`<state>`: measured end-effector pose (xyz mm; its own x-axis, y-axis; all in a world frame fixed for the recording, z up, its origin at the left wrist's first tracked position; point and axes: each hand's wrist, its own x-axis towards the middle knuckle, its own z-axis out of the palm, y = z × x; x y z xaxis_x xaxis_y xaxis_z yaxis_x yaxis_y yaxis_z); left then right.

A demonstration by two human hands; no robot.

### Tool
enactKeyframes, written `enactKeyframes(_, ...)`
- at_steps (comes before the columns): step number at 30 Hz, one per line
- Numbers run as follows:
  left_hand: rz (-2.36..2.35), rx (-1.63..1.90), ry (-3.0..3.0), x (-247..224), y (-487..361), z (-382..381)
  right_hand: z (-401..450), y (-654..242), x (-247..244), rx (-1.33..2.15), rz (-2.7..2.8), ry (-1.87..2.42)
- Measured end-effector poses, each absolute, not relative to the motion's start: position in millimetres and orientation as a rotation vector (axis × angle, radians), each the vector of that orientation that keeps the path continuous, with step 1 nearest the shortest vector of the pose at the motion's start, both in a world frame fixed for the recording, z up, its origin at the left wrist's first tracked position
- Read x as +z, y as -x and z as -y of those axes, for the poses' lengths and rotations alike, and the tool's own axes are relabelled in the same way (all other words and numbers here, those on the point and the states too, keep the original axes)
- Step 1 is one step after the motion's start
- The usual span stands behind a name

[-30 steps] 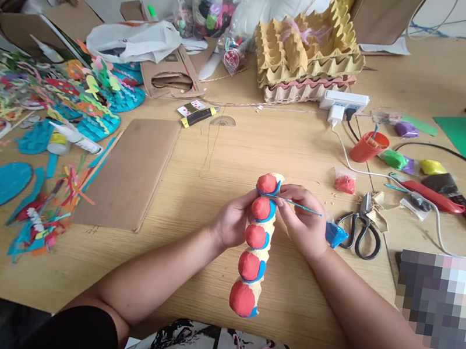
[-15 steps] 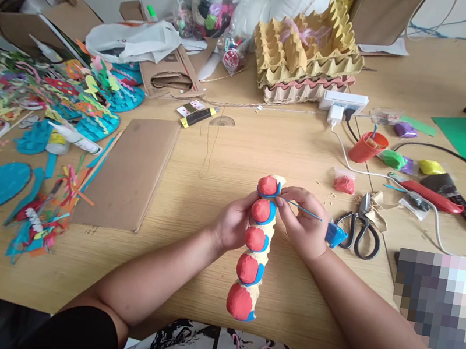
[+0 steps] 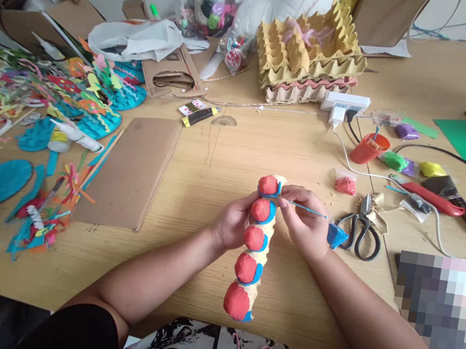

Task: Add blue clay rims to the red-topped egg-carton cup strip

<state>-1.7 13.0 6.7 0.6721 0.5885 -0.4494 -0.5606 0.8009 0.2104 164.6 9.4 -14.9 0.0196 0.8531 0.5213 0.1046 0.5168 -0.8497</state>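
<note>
Near end swung slightly left, strip (image 3: 254, 239) juts bodyward from left hand (image 3: 233, 222) gripping it.

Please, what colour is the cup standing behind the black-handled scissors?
The cup is red-orange, seen best in the head view.

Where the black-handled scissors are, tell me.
In the head view, the black-handled scissors lie on the right side, just right of the blue packet near the right hand.
</note>
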Motion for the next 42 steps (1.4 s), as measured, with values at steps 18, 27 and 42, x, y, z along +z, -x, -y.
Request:
enactKeyframes(18, -0.531, 0.580, -0.076, 0.9, 3.6, -13.8, -8.8, -165.0, -11.7, 0.707, 1.440, 0.882)
enactKeyframes(27, -0.515, 0.548, -0.115, -13.9, 10.7, -16.1, -8.8, -167.3, -11.7, 0.801, 1.403, 0.845)
enactKeyframes(42, -0.537, 0.503, -0.070, -5.3, 7.6, -13.8, -8.1, -168.0, -17.5, 0.764, 1.371, 0.906)
